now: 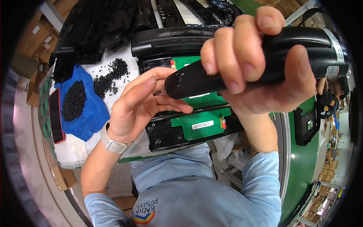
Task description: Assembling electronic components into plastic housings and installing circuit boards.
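Your right hand (261, 100) gripped a black electric screwdriver (280, 56)

That hand was wrapped firmly around its body. Your left hand (138, 102) was half-curled at its nose; whether it pinched anything, I could not tell. Right of that hand, toward you, lay a green circuit board (193, 134). Leftward lay a blue cloth (96, 115), then a red-edged phone (56, 115).

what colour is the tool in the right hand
The tool is black, with whitish labels near its thicker end; the head view shows it best.
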Action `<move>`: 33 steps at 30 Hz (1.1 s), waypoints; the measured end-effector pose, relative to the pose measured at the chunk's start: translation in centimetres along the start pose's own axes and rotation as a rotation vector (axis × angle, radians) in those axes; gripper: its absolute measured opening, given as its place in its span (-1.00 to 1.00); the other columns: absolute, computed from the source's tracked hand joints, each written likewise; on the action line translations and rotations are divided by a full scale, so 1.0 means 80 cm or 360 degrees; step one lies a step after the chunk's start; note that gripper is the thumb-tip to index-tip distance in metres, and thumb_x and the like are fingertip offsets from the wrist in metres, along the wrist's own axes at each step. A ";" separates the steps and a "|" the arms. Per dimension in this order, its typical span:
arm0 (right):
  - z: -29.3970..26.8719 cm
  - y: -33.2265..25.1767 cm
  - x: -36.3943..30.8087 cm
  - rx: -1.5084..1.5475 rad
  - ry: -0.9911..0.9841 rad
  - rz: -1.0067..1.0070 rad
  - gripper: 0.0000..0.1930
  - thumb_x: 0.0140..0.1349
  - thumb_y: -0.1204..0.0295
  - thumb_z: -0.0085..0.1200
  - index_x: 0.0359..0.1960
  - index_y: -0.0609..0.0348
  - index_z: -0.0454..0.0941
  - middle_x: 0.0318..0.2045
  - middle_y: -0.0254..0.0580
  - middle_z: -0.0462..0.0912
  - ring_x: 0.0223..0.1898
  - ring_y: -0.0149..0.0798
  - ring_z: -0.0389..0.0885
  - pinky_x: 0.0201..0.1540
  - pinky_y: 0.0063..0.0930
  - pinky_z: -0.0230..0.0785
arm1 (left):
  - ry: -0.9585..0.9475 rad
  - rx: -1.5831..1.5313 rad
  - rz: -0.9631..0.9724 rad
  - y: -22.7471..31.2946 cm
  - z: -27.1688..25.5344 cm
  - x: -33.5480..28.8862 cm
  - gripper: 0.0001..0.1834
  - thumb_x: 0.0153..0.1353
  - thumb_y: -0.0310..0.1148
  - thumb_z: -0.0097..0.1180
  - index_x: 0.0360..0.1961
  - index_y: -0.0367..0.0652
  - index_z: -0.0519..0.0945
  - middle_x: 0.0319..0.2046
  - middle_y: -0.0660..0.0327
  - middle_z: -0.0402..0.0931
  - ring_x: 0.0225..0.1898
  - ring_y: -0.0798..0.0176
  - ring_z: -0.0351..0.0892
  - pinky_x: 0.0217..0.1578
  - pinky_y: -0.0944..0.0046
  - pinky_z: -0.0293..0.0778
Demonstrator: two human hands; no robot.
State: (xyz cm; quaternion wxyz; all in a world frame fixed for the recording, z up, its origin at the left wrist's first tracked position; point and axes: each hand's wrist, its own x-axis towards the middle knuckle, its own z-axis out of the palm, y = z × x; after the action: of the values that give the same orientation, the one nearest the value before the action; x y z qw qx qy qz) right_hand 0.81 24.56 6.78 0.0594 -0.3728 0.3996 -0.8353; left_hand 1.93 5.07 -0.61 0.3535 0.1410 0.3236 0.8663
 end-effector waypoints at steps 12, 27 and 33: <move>-0.012 -0.047 -0.007 -0.0257 -0.0099 -0.0098 -0.58 0.22 0.09 -0.07 -0.03 0.13 0.38 -0.52 -0.45 0.40 -0.56 -0.45 0.36 -0.24 -0.39 0.22 | 0.0278 0.0440 -0.0180 -0.001 -0.006 0.002 -0.80 0.31 -0.38 0.05 -0.18 -0.31 0.56 -0.43 0.17 0.61 -0.56 0.44 0.53 -0.50 0.47 0.47; -0.006 -0.029 -0.005 0.0026 0.0000 -0.0120 -0.58 0.24 0.11 -0.10 0.00 0.13 0.35 -0.52 -0.43 0.40 -0.56 -0.44 0.35 -0.21 -0.38 0.24 | 0.0500 0.1421 0.0320 -0.009 0.012 -0.001 -0.92 0.03 -0.60 0.28 -0.40 -0.32 0.66 -0.54 0.26 0.58 -0.58 0.50 0.53 -0.55 0.55 0.42; 0.013 -0.030 -0.015 0.0127 0.0347 -0.0103 -0.61 0.24 0.12 -0.10 -0.03 0.12 0.35 -0.53 -0.43 0.39 -0.57 -0.44 0.34 -0.22 -0.37 0.24 | 0.0510 0.1757 0.0419 -0.009 0.012 -0.001 -0.92 -0.02 -0.58 0.31 -0.45 -0.33 0.66 -0.55 0.24 0.57 -0.58 0.49 0.54 -0.56 0.52 0.41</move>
State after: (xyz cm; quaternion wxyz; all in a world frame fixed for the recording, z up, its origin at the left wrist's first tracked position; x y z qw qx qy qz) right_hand 2.88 25.99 8.22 0.0033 -0.2899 0.3580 -0.8876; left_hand 2.81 5.84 -0.36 0.0640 0.2103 0.7559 0.6167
